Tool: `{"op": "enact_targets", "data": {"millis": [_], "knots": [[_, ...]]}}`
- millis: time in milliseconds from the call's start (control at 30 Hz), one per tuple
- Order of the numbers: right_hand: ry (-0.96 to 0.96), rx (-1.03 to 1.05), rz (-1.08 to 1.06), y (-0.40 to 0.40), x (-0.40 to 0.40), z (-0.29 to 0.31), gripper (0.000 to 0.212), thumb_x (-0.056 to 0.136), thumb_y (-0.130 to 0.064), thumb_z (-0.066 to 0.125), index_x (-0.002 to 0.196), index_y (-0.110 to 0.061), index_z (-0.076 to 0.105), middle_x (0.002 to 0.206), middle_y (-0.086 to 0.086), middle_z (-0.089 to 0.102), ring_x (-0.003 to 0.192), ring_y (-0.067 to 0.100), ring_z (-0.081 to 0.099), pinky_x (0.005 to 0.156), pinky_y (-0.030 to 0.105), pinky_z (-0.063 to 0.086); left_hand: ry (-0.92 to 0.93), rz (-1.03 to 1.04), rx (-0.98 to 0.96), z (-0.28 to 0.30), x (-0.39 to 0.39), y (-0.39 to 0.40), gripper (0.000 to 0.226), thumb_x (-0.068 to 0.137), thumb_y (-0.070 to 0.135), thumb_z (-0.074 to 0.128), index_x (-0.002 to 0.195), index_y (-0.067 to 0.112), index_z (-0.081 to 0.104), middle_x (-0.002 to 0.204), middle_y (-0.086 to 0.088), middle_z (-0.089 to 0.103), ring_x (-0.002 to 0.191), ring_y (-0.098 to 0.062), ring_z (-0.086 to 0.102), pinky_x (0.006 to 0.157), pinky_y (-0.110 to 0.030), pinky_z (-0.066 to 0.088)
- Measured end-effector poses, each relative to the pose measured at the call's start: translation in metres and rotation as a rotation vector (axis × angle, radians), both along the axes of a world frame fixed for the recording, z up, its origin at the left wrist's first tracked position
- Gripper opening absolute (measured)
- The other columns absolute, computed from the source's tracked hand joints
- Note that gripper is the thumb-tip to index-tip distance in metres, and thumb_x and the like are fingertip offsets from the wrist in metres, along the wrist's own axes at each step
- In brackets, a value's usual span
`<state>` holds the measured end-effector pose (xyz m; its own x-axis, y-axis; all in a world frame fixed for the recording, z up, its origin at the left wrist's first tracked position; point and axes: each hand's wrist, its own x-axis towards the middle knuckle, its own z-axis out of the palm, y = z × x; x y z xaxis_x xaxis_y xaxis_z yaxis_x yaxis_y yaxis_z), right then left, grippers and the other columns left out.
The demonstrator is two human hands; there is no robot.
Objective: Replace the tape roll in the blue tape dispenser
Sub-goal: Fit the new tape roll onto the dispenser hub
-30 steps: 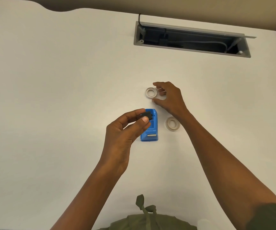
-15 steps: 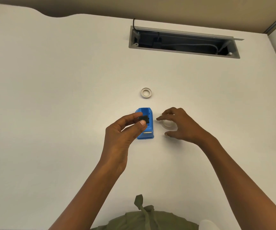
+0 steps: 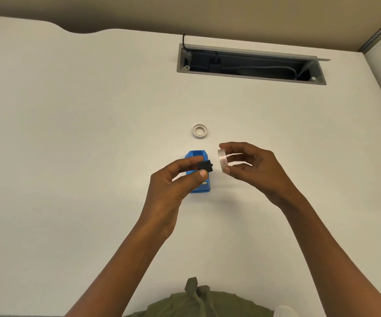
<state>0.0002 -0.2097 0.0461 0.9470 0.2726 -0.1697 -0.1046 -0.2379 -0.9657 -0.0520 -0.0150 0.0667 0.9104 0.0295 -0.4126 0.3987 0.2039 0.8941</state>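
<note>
My left hand (image 3: 171, 191) is raised over the white worktop (image 3: 70, 156), and its fingers (image 3: 185, 162) and thumb are pinched on a small black spool hub (image 3: 205, 166), which sticks out to the right of my fingertips with a short peg showing on its end. My right hand (image 3: 253, 170) is up beside it, its fingers (image 3: 235, 147) and thumb clamped on a clear tape roll (image 3: 222, 160) that I hold on edge, so its flat face is turned toward the hub; the two are close together but not touching. Below and behind my left hand, the blue tape dispenser (image 3: 196, 156) sits on the worktop, partly hidden by my fingers, with its rounded end pointing away from me and a small metal strip at the near end. Farther from me, apart from the dispenser, a pale tape ring (image 3: 200, 131) lies flat on the worktop. At the back of the worktop a grey cable tray (image 3: 251, 65) is open, with a black cord and a pale cable lying inside it. At the bottom edge I can see a bit of my olive green clothing (image 3: 196, 303).
</note>
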Motion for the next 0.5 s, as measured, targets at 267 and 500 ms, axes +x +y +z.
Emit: {"op": "enact_targets", "data": {"millis": [267,500], "knots": [[0.017,0.170,0.076,0.010,-0.014,0.019,0.041,0.077,-0.012,0.071,0.116,-0.023,0.063,0.109,-0.005,0.070,0.101,0.016,0.067,0.073,0.019,0.052,-0.041,-0.013,0.040,0.010,0.001,-0.007,0.030,0.066,0.022,0.074,0.095,0.028,0.072,0.099,0.006,0.074,0.103,-0.016,0.065,0.104,-0.048,0.042],[-0.027,0.210,0.108,0.011,-0.017,0.023,0.041,0.079,-0.006,0.070,0.118,-0.018,0.061,0.111,-0.004,0.069,0.107,0.020,0.065,0.081,0.023,0.053,-0.052,-0.010,0.070,0.014,0.001,-0.008,0.028,0.067,0.021,0.075,0.094,0.029,0.073,0.095,0.007,0.074,0.097,-0.014,0.067,0.103,-0.048,0.043]]}}
